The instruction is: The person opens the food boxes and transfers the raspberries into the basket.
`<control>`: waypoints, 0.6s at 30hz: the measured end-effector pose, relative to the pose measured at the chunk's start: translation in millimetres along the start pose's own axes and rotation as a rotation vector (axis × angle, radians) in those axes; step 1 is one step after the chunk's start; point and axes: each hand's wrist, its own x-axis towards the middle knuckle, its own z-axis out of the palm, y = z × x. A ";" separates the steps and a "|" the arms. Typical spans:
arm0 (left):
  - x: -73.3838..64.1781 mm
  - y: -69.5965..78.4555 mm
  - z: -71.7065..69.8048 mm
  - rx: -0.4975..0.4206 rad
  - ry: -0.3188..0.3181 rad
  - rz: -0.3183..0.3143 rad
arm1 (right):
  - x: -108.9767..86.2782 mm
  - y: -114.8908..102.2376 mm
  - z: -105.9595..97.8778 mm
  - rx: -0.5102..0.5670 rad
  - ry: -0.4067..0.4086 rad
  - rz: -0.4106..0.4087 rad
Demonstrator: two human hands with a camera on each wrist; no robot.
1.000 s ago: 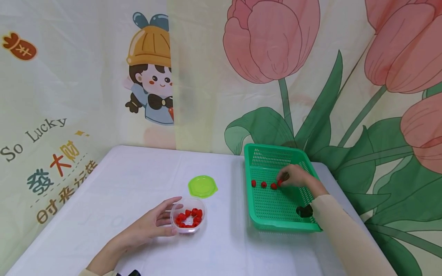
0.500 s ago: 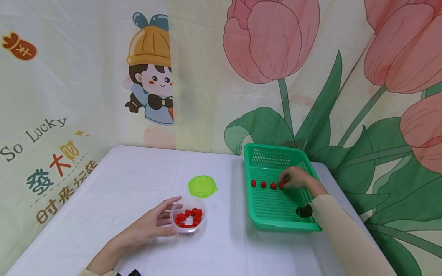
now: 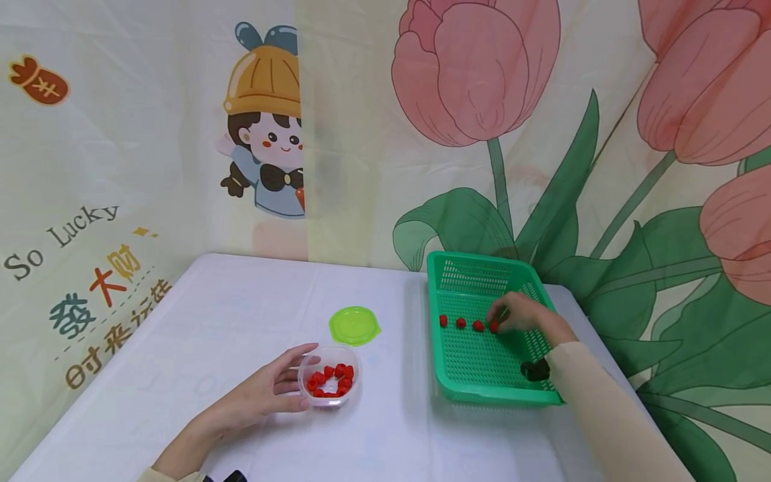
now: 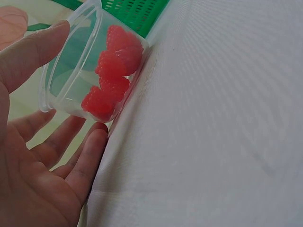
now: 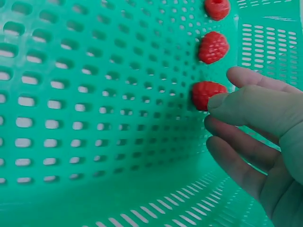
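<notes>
In the head view, my left hand [image 3: 271, 387] holds the left side of a clear plastic tub [image 3: 302, 376] on the table, thumb and fingers set around its wall. Several red raspberries [image 4: 113, 64] lie on the tub's bottom. My right hand [image 3: 523, 312] is down inside a green plastic basket [image 3: 442, 365], by the rightmost raspberry [image 5: 202, 93] of a row. Its thumb overlaps that raspberry in the right wrist view, while the index finger stands spread away from it. More raspberries [image 5: 213, 47] of the row sit spaced out across the basket floor.
A bright green lid [image 3: 354, 326] lies flat on the white-covered table [image 3: 385, 435], behind the tub. The basket's raised walls surround my right hand. A printed curtain [image 3: 355, 134] hangs behind the table.
The rightmost raspberry has shifted slightly right and nearer in the row, and more of it shows as my right fingers loosen. My left hand and the tub stay in place.
</notes>
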 end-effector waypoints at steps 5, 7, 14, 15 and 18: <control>0.1 -0.3 0.1 -0.003 0.001 -0.003 | -2.6 -10.3 -10.1 -0.043 0.022 -0.038; -0.3 -0.2 0.1 -0.002 0.002 -0.004 | -3.2 -18.8 -14.1 -0.072 0.056 -0.068; -0.8 0.5 0.3 0.006 0.004 -0.006 | -0.7 -66.7 -24.5 -0.088 0.170 -0.175; -0.7 0.6 0.3 0.006 0.004 -0.007 | 0.0 -75.1 -25.6 -0.085 0.175 -0.199; 0.0 0.6 0.6 0.011 0.005 -0.007 | 1.4 -100.5 -26.7 -0.071 0.183 -0.263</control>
